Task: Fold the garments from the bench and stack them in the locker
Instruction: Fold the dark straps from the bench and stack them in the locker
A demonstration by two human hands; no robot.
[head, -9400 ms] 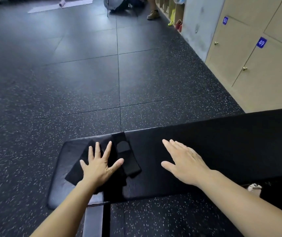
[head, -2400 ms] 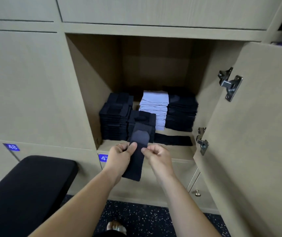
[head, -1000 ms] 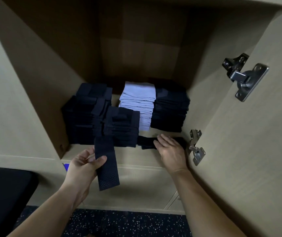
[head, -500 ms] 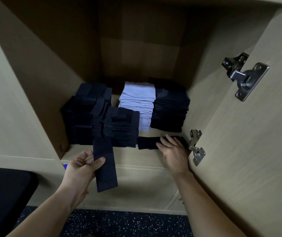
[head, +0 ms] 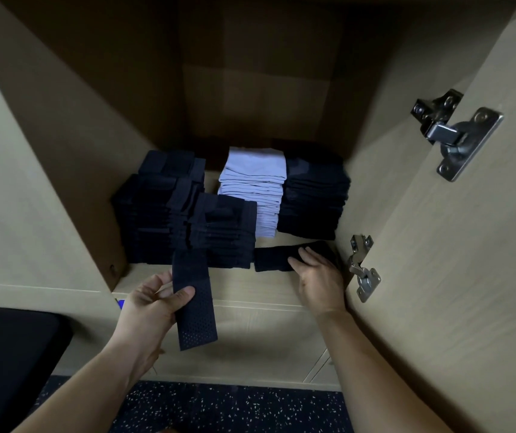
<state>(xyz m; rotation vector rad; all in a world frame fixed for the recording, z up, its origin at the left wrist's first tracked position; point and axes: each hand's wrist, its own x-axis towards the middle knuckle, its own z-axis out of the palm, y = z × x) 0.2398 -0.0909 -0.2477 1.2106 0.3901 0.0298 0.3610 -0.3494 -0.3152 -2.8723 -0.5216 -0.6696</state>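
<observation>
My left hand (head: 153, 304) grips a folded dark garment (head: 194, 304) with a perforated lower end, holding it upright just in front of the open locker's shelf (head: 244, 285). My right hand (head: 317, 278) lies with straight fingers on a flat dark garment (head: 274, 259) at the shelf's front right. Inside stand dark stacks at the left (head: 153, 210) and front middle (head: 224, 234), a white stack (head: 255, 185) behind, and a dark stack (head: 314, 204) at the right.
The locker door (head: 456, 245) stands open at the right, with two metal hinges (head: 456, 132) on it. The black bench (head: 10, 364) is at the lower left. Speckled dark floor (head: 235, 407) lies below.
Over the last second my right hand has slid slightly right along the flat garment on the shelf. My left hand has barely moved with its garment.
</observation>
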